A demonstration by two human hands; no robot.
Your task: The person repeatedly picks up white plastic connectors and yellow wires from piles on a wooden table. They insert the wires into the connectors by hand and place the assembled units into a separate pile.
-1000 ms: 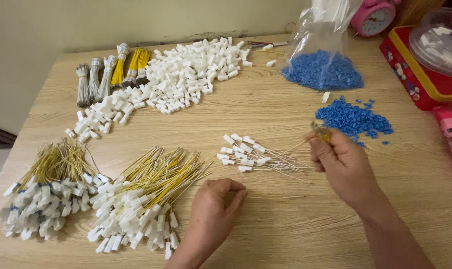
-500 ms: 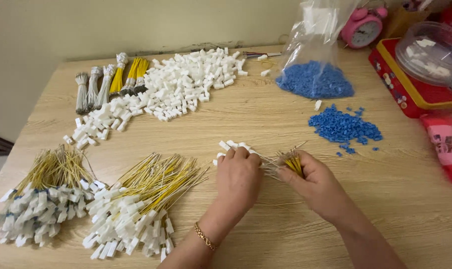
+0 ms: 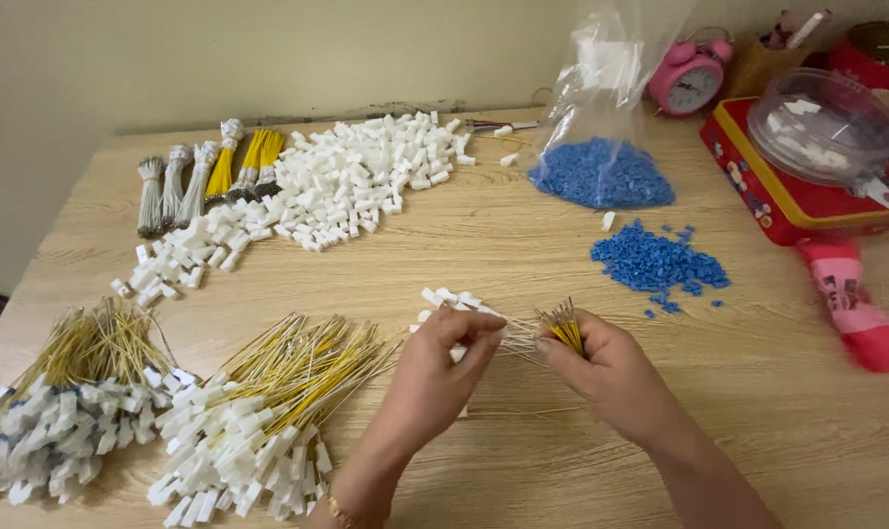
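Wire bundle (image 3: 562, 328) pinched by both hands, left hand (image 3: 442, 367), right hand (image 3: 611, 372), wire middles hidden.

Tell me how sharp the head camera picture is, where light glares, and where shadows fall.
Head view: the table is evenly lit and mostly sharp; the left hand and right hand look slightly soft, with faint shadows on the wood beneath; glare sits on the clear plastic bag and the clear dome lid; the pink bottle at the right edge is smeared.
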